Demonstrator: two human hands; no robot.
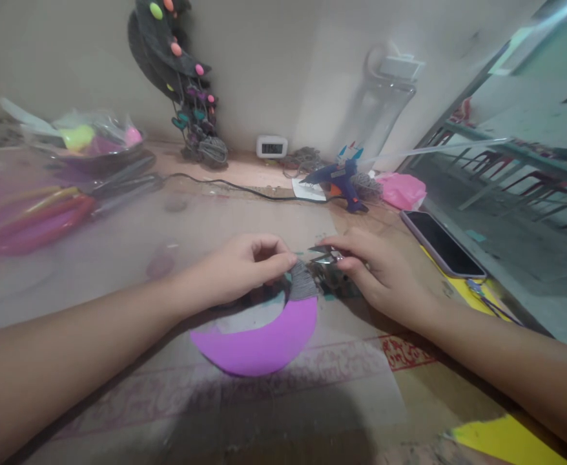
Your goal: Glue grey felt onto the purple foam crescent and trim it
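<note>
A purple crescent cutout lies above the table with its curve toward me. Grey yarn is wound around its upper right end. My left hand is closed there, thumb and forefinger pinching the wrapped tip. In my right hand is a pair of thread snips, gripped between thumb and forefinger. Their two pointed blades stand apart and face the left fingertips, just right of the yarn. Behind the crescent's wrapped end, some dark strands and teal bits show, partly hidden by the hands.
Behind my hands are a blue glue gun with its cord, a small clock and a clear bottle. A phone lies right. Large red-and-yellow-handled scissors blur at left. A decorated dark crescent stands against the wall.
</note>
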